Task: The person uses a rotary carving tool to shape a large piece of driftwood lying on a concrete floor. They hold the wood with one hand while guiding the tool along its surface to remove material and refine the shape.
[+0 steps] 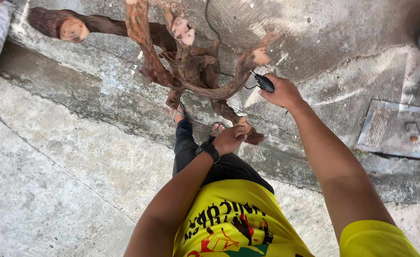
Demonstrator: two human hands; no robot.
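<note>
With the left hand (230,139) clamped on a low limb of the gnarled reddish-brown driftwood branch piece (191,66) and the right hand (282,91) wrapped round a small black corded power tool (265,83), I'd say a skidding tip could nick those sandalled toes (177,113) on the concrete floor (57,181).

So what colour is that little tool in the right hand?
Black tool, with a thin black cord; the head view shows it best.

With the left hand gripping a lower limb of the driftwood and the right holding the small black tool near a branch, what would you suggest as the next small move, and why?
Probably ease the black tool in the right hand leftward onto the curved branch. Its tip sits just short of the wood, and the left hand already braces the driftwood piece at a lower limb, so the piece looks steadied for contact.
</note>
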